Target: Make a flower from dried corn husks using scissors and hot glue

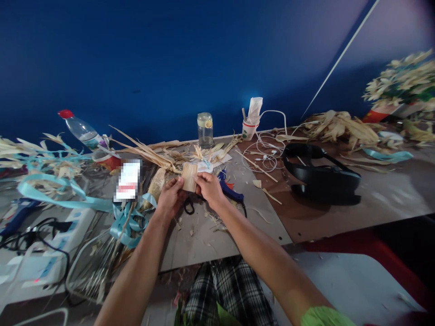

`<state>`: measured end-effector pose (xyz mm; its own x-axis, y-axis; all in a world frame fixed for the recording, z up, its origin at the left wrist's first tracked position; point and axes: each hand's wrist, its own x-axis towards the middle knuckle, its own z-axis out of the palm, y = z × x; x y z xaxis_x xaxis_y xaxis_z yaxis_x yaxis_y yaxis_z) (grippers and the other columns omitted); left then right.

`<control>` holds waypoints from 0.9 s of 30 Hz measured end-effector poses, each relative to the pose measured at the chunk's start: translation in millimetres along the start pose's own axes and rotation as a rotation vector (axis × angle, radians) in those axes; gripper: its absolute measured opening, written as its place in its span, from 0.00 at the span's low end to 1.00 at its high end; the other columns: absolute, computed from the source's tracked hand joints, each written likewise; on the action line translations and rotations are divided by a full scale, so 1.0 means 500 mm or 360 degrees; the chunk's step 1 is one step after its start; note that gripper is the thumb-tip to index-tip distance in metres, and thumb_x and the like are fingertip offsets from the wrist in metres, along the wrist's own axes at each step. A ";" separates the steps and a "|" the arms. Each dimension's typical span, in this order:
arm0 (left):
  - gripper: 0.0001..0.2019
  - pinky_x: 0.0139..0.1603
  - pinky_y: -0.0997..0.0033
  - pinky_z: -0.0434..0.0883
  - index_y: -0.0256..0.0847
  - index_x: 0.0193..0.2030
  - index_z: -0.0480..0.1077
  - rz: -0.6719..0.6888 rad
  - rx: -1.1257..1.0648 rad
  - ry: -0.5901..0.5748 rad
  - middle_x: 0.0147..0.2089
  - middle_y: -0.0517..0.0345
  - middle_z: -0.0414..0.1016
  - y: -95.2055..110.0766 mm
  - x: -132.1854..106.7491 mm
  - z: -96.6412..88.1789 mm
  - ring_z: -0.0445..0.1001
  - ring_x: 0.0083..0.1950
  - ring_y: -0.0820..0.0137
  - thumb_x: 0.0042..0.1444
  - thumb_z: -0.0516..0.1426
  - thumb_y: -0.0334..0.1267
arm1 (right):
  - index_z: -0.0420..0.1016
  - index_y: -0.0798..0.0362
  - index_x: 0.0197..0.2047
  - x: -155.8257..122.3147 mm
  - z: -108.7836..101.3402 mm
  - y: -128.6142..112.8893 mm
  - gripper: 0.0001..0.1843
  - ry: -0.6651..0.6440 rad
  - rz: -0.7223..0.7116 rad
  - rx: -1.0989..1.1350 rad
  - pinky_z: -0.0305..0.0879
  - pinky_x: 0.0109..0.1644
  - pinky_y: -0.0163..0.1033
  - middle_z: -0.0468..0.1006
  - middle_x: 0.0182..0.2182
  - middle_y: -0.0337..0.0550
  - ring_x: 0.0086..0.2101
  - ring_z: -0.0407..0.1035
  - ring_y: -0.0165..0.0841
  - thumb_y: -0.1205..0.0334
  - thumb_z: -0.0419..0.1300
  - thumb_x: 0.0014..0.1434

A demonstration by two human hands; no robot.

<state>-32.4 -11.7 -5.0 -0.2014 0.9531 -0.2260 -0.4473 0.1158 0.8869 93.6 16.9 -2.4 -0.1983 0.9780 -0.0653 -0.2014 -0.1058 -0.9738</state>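
Observation:
A flat, pale piece of dried corn husk point(189, 178) is stretched between my two hands, above the grey board on the table. My left hand point(171, 195) pinches its left edge between thumb and fingers. On the other side, my right hand point(210, 187) grips the right edge. Just beyond my right hand lies a blue glue gun point(228, 188). Left of my left hand rests a corn cob point(157, 183). Black scissor handles point(189, 206) show below my hands; their blades are hidden. Small husk flowers point(203, 156) lie behind the held piece.
Light-blue ribbon point(127, 226), a phone point(128, 181) and a power strip point(64, 242) crowd the left. A glass jar point(205, 131) and paper cup point(249, 129) stand by the wall. A black headset point(321, 174), white cables point(261, 151) and a husk pile point(343, 129) lie right.

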 end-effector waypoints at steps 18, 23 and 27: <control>0.18 0.16 0.80 0.55 0.38 0.27 0.62 0.0014 -0.0020 0.0094 0.18 0.69 0.62 0.005 0.001 -0.001 0.58 0.16 0.82 0.38 0.69 0.39 | 0.66 0.52 0.25 0.009 -0.005 0.006 0.12 0.0013 0.0127 0.0202 0.49 0.21 0.31 0.60 0.12 0.28 0.15 0.53 0.23 0.53 0.63 0.46; 0.18 0.16 0.80 0.55 0.39 0.27 0.62 0.0026 -0.0041 0.0047 0.16 0.71 0.58 0.004 0.003 -0.001 0.54 0.14 0.83 0.38 0.69 0.39 | 0.66 0.52 0.26 0.006 -0.005 0.002 0.11 0.0014 0.0142 0.0200 0.48 0.20 0.31 0.59 0.13 0.29 0.15 0.52 0.23 0.55 0.61 0.47; 0.18 0.16 0.81 0.54 0.39 0.27 0.62 0.0026 -0.0053 0.0028 0.15 0.72 0.56 0.003 0.004 -0.003 0.52 0.14 0.83 0.40 0.68 0.39 | 0.66 0.52 0.26 0.004 -0.004 0.000 0.08 0.0016 0.0144 0.0225 0.47 0.21 0.31 0.59 0.13 0.28 0.15 0.51 0.22 0.58 0.60 0.48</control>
<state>-34.8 -10.3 -4.9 -0.2241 0.9497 -0.2189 -0.4724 0.0906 0.8767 95.2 19.4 -2.9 -0.2121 0.9650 -0.1543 -0.3165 -0.2172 -0.9234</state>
